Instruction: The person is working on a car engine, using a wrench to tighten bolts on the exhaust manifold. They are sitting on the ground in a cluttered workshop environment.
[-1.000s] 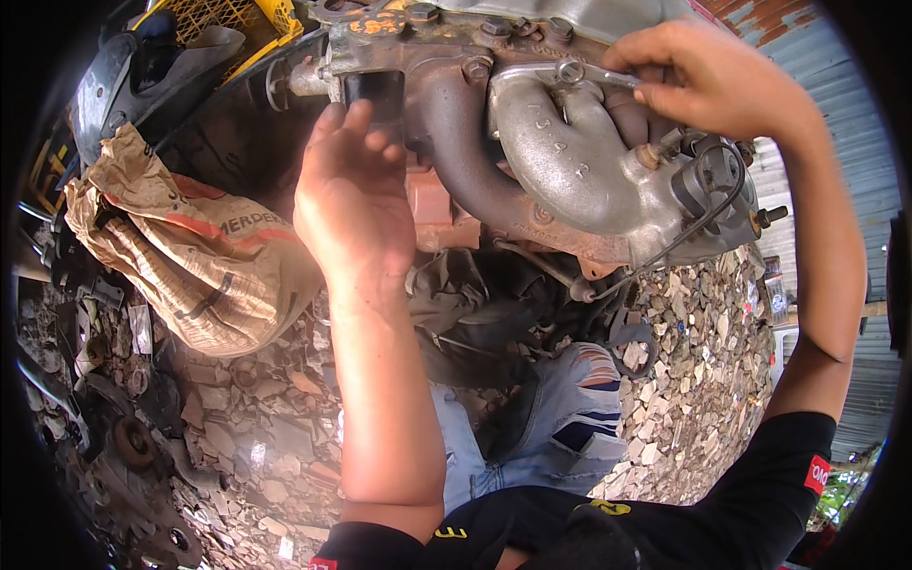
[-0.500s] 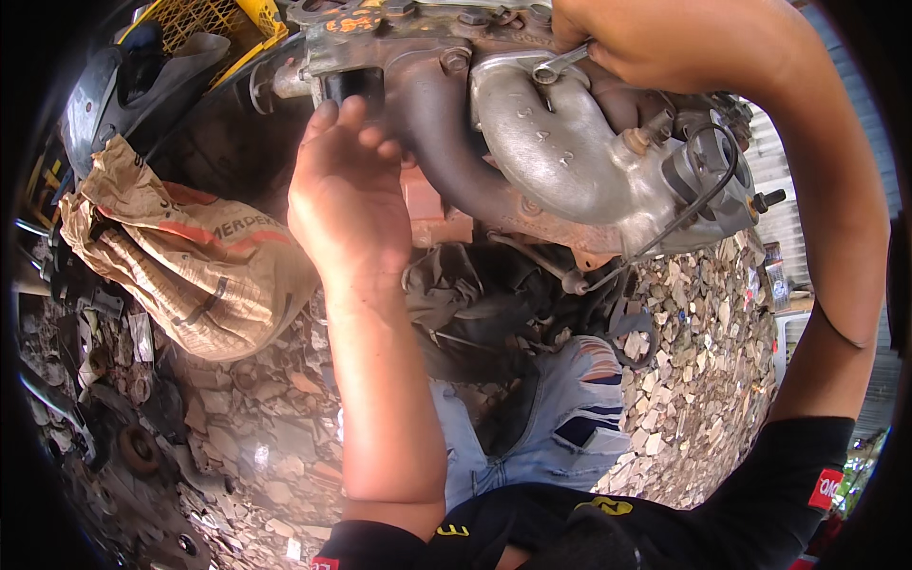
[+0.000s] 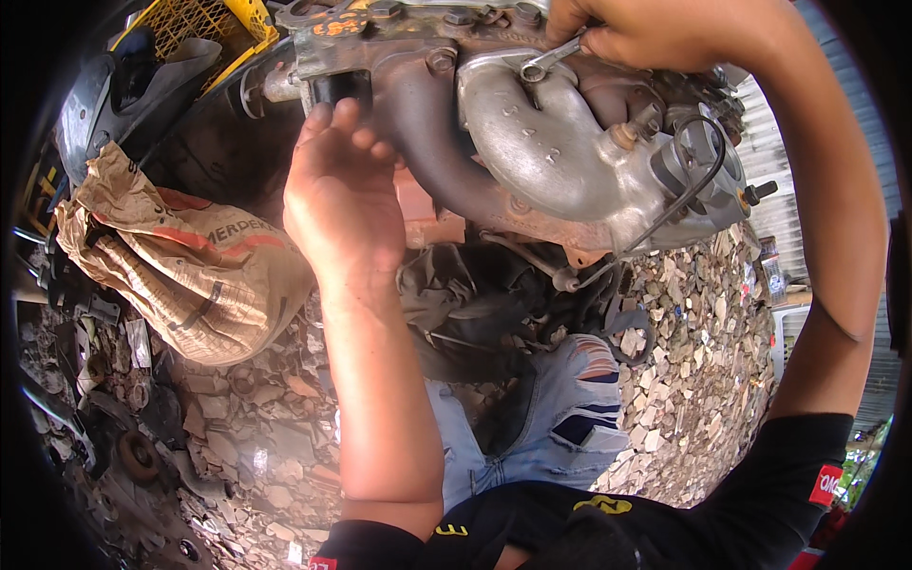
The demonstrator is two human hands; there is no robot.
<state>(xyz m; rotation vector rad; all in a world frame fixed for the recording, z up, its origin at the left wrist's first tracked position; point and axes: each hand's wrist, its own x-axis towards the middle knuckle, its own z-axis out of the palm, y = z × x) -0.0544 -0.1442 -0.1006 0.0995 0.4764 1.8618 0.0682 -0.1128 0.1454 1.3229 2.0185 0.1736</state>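
Note:
A silver ring-ended wrench (image 3: 555, 56) is pinched in the fingers of my right hand (image 3: 655, 33) at the top. Its ring end sits at the upper edge of a silver cast manifold (image 3: 518, 142), between two of its pipes; any bolt inside the ring is too small to make out. My left hand (image 3: 347, 209) is turned palm up, fingers loosely bent and apart, with nothing visible in the palm. Those fingertips are just below a dark opening (image 3: 344, 87) on the engine's left side, beside a rusty brown pipe (image 3: 418, 123). Whether they touch the metal I cannot tell.
A crumpled brown paper sack (image 3: 190, 275) stands left of my forearm. Behind it are a grey plastic part (image 3: 171, 71) and a yellow crate (image 3: 199, 38). Scrap metal parts (image 3: 138, 456) lie at lower left on rubble ground (image 3: 679, 351). A thin black hose (image 3: 708, 176) loops at the manifold's right end.
The whole view has shifted slightly, so the engine sits a little further left and up. My right hand has tilted slightly, still holding the wrench. My left hand keeps nearly the same pose.

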